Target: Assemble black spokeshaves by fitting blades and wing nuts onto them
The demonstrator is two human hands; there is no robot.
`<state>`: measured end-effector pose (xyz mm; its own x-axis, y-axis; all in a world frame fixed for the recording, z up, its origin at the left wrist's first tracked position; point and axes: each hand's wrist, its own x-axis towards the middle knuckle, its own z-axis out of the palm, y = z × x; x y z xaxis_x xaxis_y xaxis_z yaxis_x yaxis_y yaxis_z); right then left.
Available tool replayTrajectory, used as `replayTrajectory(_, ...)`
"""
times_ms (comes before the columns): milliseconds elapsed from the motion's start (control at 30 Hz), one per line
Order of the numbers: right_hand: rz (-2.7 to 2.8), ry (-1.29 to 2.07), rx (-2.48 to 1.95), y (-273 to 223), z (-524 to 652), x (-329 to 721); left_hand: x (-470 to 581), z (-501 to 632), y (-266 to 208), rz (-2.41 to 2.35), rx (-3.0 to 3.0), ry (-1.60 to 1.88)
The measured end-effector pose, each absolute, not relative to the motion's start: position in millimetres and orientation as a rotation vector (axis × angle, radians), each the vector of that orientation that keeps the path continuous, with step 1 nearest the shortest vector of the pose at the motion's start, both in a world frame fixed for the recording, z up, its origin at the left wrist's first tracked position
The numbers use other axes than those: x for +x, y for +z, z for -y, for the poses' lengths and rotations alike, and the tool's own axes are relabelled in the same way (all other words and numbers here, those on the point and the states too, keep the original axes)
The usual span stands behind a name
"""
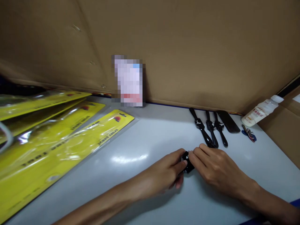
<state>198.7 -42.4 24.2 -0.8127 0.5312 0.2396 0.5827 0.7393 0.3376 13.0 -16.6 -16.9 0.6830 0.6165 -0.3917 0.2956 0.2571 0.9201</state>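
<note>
Both hands are around a black spokeshave (188,168) over the table's front part. My left hand (172,170) is closed on its left side, with the thumb lying on the glossy middle body. From the right, my right hand (212,164) wraps its fingers around the other side. The handles are hidden inside my hands. Just beyond the right hand lie three more black spokeshaves: a left one (200,124), a middle one (211,126) and a right one (219,125), roughly side by side, with shiny metal parts at their centres.
Yellow printed packages (93,137) in clear plastic overlap on the left. A pixelated upright panel (130,82) leans on the cardboard wall (187,53). At the right are a dark phone-like slab (227,121), a bunch of keys (249,133) and a tilted plastic bottle (261,112).
</note>
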Motion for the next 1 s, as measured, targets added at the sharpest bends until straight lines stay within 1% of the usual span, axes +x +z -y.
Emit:
replayTrajectory(133,2.881,-0.557,-0.872,30,39,204,15,16,-16,-0.865,1.33,0.244)
replayTrajectory(300,2.885,-0.493,-0.966,30,39,205,15,16,-20,-0.861,1.409,0.309)
replayTrajectory(500,2.836,-0.154,-1.083,27,38,207,15,18,-18,-0.865,1.455,0.335)
replayTrajectory(767,2.809,-0.061,-0.956,25,28,210,15,18,-15,-0.882,1.514,0.346)
replayTrajectory(1000,2.58,0.312,-1.005,20,20,202,14,18,-17,-0.874,1.51,0.349)
